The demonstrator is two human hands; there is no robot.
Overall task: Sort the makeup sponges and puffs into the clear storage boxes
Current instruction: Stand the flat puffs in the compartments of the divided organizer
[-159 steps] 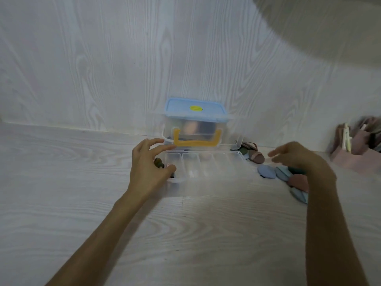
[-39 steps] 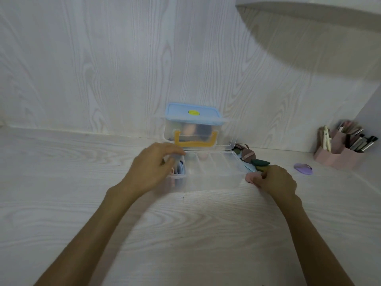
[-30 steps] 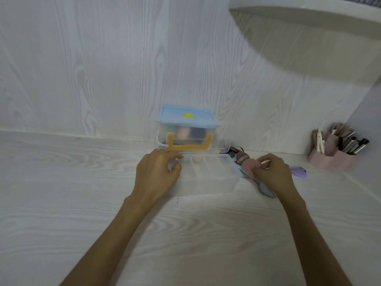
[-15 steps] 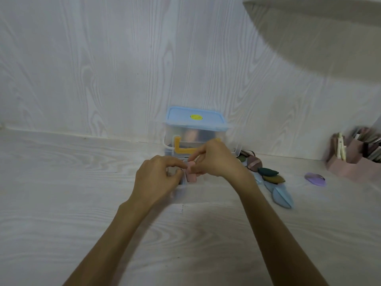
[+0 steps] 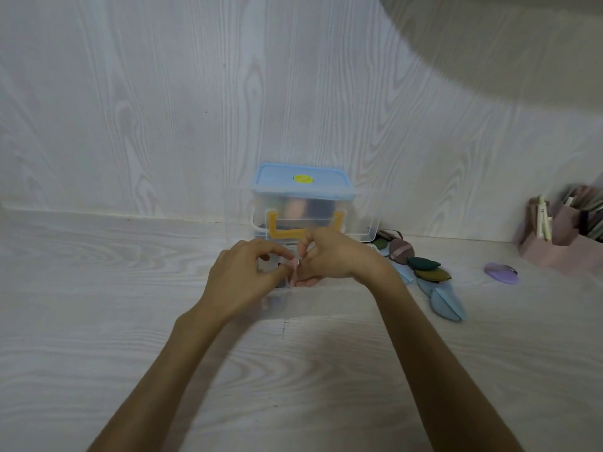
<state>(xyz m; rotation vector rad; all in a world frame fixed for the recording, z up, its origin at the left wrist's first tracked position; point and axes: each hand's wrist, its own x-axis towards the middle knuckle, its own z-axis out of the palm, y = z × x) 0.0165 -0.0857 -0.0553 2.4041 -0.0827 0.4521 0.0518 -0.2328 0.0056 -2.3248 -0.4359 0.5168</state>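
- you're pinching a pink puff (image 5: 295, 272) between both hands, left hand (image 5: 243, 278) and right hand (image 5: 336, 259), just in front of the blue-lidded box (image 5: 301, 203).
- you're mid-placement, judging: next, seating it upright in the clear divided tray (image 5: 272, 300) below.
- loose puffs (image 5: 427, 272) are waiting right of the box.

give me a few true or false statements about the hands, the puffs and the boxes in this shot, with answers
1. Both hands hold a pink puff between them over the divided clear box. True; left hand, right hand.
2. The blue-lidded box stands open. False: its lid is on.
3. Loose puffs lie on the table right of the boxes. True.
4. The purple puff is stacked on the other puffs. False: it lies apart, nearer the pink organizer.
5. The box handle is green. False: it is orange.
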